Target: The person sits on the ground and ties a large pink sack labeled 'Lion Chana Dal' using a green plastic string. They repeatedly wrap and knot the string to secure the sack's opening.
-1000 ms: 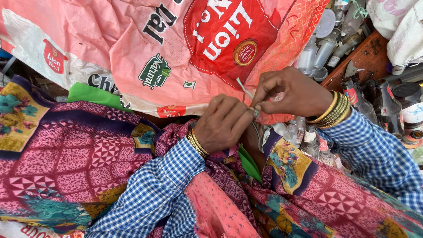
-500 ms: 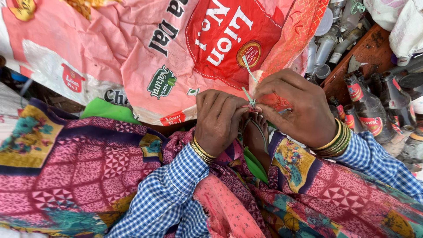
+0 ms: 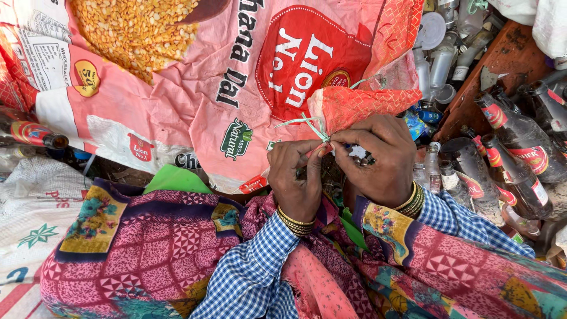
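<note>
Glass bottles (image 3: 514,147) crowd the right side while the left hand (image 3: 297,177) and right hand (image 3: 378,156) pinch a pale string (image 3: 307,123) at the gathered corner of a pink sack (image 3: 195,100), fingertips closed on it just above both hands

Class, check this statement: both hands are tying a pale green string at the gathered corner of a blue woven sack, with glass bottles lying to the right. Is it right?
Not quite. The head view shows the sack is pink and red, not blue. The rest holds: the left hand and right hand work the pale green string at its gathered corner, with glass bottles to the right.
</note>
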